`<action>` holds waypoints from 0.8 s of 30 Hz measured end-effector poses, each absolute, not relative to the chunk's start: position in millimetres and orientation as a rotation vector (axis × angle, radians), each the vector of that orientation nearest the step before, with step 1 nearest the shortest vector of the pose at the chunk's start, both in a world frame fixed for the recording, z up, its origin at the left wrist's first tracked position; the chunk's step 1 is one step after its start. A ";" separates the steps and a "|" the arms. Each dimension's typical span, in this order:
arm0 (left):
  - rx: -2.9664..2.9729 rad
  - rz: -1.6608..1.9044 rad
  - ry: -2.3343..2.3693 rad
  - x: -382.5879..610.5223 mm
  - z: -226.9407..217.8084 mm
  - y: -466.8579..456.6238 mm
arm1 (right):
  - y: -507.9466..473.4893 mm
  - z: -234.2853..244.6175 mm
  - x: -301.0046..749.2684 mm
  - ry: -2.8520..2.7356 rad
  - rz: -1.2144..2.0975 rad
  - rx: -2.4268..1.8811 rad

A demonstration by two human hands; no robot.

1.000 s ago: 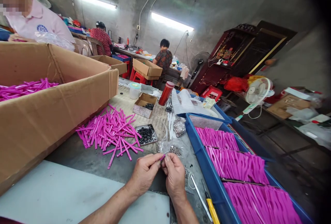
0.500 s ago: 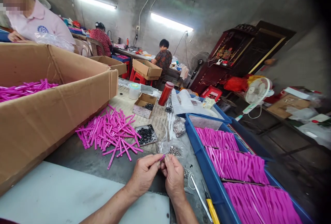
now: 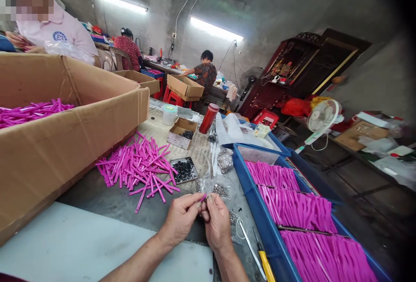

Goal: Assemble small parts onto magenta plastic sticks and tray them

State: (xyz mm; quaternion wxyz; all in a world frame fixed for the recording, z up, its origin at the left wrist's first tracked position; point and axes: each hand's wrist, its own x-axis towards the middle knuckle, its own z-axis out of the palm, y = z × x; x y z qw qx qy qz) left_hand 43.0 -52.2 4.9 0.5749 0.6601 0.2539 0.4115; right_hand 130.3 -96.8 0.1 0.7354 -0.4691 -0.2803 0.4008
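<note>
My left hand [image 3: 182, 214] and my right hand [image 3: 217, 221] meet fingertip to fingertip above the bench. Both are closed in a pinch on a small magenta plastic piece [image 3: 203, 197]; my fingers cover most of it. To the left lies a loose heap of slim magenta plastic strips [image 3: 136, 165]. Just beyond my hands, a small metal tray [image 3: 194, 178] holds black pins or screws, and small silvery metal parts [image 3: 219, 190] rest on a clear plastic bag. Whether a small fastener is also between my fingers is hidden.
A large cardboard box [image 3: 97, 128] stands left. A blue crate [image 3: 247, 195] on the right holds rows of magenta pieces. Near it lie a yellow-handled screwdriver [image 3: 266, 264] and a white stick-like tool [image 3: 251, 247]. A red flask [image 3: 209, 118] stands behind. Co-workers [image 3: 63, 30] sit farther back.
My hands stay at nearly the same place, with small finger shifts around the magenta piece. The co-worker at left has shifted slightly rightward; another in the back has stretched an arm leftward.
</note>
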 end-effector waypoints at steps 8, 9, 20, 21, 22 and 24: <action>1.648 0.985 0.575 41.9 4.9 -49.5 | -98.7 -5.1 128.7 -0.722 0.743 -1.180; 1.665 0.984 0.572 41.5 5.4 -49.5 | -99.0 -4.8 128.4 -0.736 0.732 -1.199; 1.385 0.959 0.702 44.2 5.9 -45.0 | -96.7 1.2 132.2 -0.725 0.740 -1.263; 1.319 0.950 0.728 43.8 6.2 -43.0 | -97.4 4.1 134.2 -0.721 0.737 -1.280; 1.259 0.944 0.750 43.0 6.9 -40.9 | -98.5 7.6 136.5 -0.724 0.729 -1.305; 1.158 0.948 0.787 40.7 9.6 -36.5 | -101.2 15.5 141.2 -0.751 0.696 -1.364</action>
